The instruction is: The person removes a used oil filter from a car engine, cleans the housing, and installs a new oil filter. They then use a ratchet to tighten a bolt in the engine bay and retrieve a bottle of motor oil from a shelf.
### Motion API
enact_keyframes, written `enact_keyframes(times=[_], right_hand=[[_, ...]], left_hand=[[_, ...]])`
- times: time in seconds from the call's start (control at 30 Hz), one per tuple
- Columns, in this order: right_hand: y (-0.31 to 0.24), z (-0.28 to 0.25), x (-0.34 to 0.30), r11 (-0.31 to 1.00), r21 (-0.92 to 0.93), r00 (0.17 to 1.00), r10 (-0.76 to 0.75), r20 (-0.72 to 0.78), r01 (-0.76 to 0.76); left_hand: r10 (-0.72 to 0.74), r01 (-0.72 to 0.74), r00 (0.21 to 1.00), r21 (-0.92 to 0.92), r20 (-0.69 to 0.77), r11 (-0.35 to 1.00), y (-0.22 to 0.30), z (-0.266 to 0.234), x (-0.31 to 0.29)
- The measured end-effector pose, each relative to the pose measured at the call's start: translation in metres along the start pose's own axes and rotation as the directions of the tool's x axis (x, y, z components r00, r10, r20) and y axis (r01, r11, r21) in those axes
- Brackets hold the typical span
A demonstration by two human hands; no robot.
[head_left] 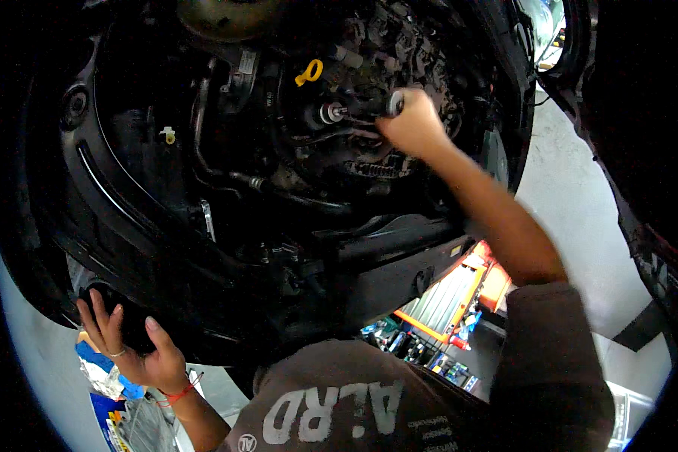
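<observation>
My right hand (416, 122) reaches over the engine bay. Its fingers are wrapped round a dark hand tool (393, 104) with a pale round end, partly hidden and blurred, so its exact kind does not show. To the left of this hand is a round fitting with a whitish ring and a metal stub (331, 113), in line with the tool. The yellow dipstick ring (309, 73) stands just above that fitting. At the lower left, my left hand (139, 350) lies with fingers spread against the car's dark front edge (117, 305), holding nothing.
Black hoses and a metal pipe (201, 128) run left of the engine. A small yellow-and-white cap (169, 135) sits farther left. The raised dark hood (644, 113) borders the right. Below the front panel (399, 282) appear an orange-framed cart (448, 305) and several tools.
</observation>
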State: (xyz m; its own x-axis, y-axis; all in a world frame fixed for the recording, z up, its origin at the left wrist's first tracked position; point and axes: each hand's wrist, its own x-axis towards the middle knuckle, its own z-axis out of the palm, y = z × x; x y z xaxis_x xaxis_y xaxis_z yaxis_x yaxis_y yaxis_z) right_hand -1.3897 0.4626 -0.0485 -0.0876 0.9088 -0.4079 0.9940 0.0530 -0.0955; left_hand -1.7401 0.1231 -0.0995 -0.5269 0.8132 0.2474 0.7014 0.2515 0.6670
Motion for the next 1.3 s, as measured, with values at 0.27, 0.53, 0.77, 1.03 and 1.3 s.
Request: enact_keyframes(times=[0.27,0.53,0.77,1.03,1.3], right_hand=[[0.000,-0.045,0.021,0.509,-0.523,0.729,-0.514,0.452,0.683],[0.013,0.024,-0.026,0.959,0.260,0.974,0.159,-0.160,-0.114],[-0.028,-0.021,-0.019,0.504,-0.600,0.779,-0.479,0.404,0.621],[0.017,-0.041,0.041,0.523,-0.489,0.702,-0.636,0.322,0.698],[-0.012,-0.026,0.025,0.722,-0.459,0.835,-0.543,0.088,0.517]], left_hand=[[0.045,-0.045,0.999,0.028,0.018,0.999,0.004,0.002,0.005],[0.034,-0.034,0.999,-0.005,-0.005,0.999,0.002,0.003,0.001],[0.104,-0.105,0.994,0.083,0.017,0.991,0.011,0.002,0.008],[0.110,-0.110,0.994,0.000,-0.020,0.994,0.008,0.007,0.006],[0.029,-0.028,0.999,0.031,-0.019,0.999,0.005,0.005,0.002]])
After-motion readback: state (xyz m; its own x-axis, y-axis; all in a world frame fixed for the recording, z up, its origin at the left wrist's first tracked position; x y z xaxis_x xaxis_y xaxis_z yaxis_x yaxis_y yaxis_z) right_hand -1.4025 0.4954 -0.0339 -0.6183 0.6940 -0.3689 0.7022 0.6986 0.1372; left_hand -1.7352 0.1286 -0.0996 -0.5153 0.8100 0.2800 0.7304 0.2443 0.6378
